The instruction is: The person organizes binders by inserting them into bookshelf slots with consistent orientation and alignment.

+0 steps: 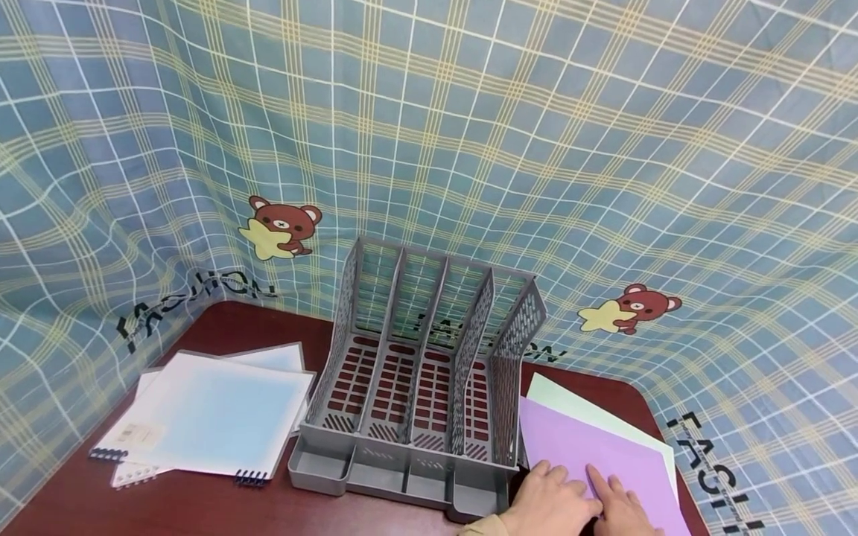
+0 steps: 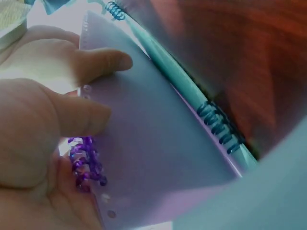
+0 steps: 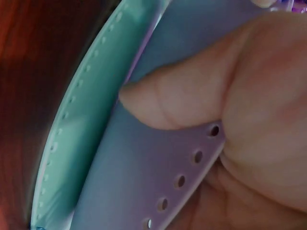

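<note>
A purple spiral notebook (image 1: 606,450) lies at the right of the desk, over a pale green notebook (image 1: 563,393). My left hand (image 1: 553,500) grips its near, coil-side edge, thumb on the cover and fingers underneath. Just to the right, my right hand (image 1: 625,512) holds the same edge, its thumb pressed across the cover beside a row of punched holes. Between the hands, the left wrist view shows a purple coil (image 2: 85,163). Dark teal coils (image 2: 218,127) show on the green notebook's edge below.
A grey file rack (image 1: 409,439) with upright dividers and front trays stands mid-desk, close to the purple notebook's left side. Several clear-covered spiral notebooks (image 1: 221,417) are piled on the left. Plaid cloth (image 1: 429,149) hangs behind and beside the dark red desk (image 1: 255,510).
</note>
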A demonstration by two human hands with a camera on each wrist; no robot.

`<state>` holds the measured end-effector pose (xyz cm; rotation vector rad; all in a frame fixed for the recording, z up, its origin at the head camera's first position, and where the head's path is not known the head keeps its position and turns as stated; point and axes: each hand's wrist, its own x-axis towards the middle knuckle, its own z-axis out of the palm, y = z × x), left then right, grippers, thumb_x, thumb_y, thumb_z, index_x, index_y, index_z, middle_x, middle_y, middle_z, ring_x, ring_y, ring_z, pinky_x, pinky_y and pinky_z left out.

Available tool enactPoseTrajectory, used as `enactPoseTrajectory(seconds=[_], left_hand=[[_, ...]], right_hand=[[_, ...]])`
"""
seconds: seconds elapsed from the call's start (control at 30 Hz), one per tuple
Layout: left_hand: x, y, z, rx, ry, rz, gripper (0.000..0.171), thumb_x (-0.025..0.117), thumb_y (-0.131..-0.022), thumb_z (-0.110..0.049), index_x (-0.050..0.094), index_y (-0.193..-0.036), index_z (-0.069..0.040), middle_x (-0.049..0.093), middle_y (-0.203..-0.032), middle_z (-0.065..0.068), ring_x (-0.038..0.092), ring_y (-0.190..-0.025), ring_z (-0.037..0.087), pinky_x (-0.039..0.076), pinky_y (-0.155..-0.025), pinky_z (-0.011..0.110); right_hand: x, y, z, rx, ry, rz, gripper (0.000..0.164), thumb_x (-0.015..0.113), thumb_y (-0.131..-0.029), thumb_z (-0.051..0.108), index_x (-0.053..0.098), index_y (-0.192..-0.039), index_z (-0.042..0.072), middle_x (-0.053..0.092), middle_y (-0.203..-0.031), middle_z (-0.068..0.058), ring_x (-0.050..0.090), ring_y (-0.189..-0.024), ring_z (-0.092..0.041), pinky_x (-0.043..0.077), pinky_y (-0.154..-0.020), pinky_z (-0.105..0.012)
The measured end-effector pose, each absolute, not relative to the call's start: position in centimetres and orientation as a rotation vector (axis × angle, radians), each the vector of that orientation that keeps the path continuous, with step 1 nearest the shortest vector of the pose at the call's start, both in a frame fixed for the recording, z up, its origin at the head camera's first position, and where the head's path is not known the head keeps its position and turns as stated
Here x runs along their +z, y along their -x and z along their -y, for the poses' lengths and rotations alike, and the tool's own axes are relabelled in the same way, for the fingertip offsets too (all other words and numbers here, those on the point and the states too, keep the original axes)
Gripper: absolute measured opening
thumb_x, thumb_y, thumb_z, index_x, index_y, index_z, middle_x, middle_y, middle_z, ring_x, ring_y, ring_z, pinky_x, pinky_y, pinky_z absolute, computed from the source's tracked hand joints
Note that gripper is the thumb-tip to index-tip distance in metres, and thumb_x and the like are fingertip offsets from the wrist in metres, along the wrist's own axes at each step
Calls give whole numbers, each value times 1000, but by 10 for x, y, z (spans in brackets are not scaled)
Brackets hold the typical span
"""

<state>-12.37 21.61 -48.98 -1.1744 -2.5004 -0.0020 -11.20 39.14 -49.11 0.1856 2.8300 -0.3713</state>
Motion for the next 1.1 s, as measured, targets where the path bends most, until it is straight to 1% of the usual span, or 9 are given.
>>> enactPoseTrajectory(seconds=[0.13, 0.27, 0.47, 0.6, 0.73, 0.9, 0.97, 1.03, 1.1], left_hand=[[-482, 125, -209, -46, 1214, 2473, 41, 68, -82, -51, 64, -122, -53, 63, -110, -27, 52, -92, 0, 38, -80, 23], [-465, 125, -197, -173, 1219, 2422, 56, 74, -76, -41, 62, -131, -40, 64, -112, -19, 55, -98, 3, 42, -86, 24], [-422, 128, -167, -544, 1100, 2307, 48, 61, -89, -26, 60, -137, -24, 61, -132, -1, 54, -122, 15, 40, -106, 34], [-391, 131, -136, -877, 933, 2226, 44, 61, -90, -19, 63, -134, -21, 61, -135, 1, 53, -126, 15, 41, -107, 35], [-367, 134, -94, -1149, 728, 2198, 46, 60, -92, -15, 60, -138, -22, 55, -142, -2, 49, -131, 15, 41, -107, 38], [-353, 143, -35, -1240, 497, 2184, 49, 59, -94, -13, 56, -141, -25, 51, -146, -4, 45, -133, 16, 38, -109, 43], [-352, 147, -13, -1232, 419, 2175, 49, 59, -94, -13, 56, -141, -24, 51, -145, -3, 45, -133, 18, 37, -109, 46], [-350, 149, 7, -1215, 335, 2183, 49, 59, -94, -14, 56, -142, -24, 51, -145, -3, 45, -134, 19, 36, -109, 48], [-349, 151, 26, -1194, 250, 2191, 49, 59, -94, -15, 56, -142, -25, 52, -145, -3, 46, -133, 22, 37, -107, 51]], right_hand=[[-486, 108, -383, -352, -219, -2873, 76, 59, -78, 6, 37, -150, 4, 33, -146, -36, 28, -129, -64, 21, -83, -90], [-478, 106, -382, -360, -226, -2917, 75, 54, -78, 3, 36, -151, 4, 33, -147, -36, 28, -129, -63, 22, -84, -89], [-457, 109, -391, -476, -42, -3094, 74, 51, -79, -2, 30, -150, -8, 32, -144, -42, 34, -125, -64, 32, -89, -81], [-440, 107, -398, -566, 9, -3213, 76, 49, -82, -5, 22, -153, -9, 37, -137, -45, 41, -118, -65, 36, -93, -73], [-424, 102, -400, -613, -122, -3300, 68, 41, -95, 3, 17, -158, 3, 43, -132, -46, 45, -108, -68, 39, -83, -75], [-403, 94, -393, -760, -186, -3367, 60, 37, -102, 11, 21, -159, 10, 49, -126, -44, 46, -104, -70, 40, -76, -75], [-392, 89, -388, -849, -234, -3373, 48, 37, -103, 16, 37, -150, 4, 52, -120, -45, 47, -103, -69, 41, -74, -72], [-380, 84, -381, -959, -314, -3371, 40, 36, -105, 24, 51, -130, -4, 54, -114, -44, 49, -102, -66, 41, -74, -70], [-368, 78, -374, -1119, -403, -3332, 45, 35, -105, 29, 51, -122, -10, 51, -115, -45, 47, -107, -64, 38, -82, -69]])
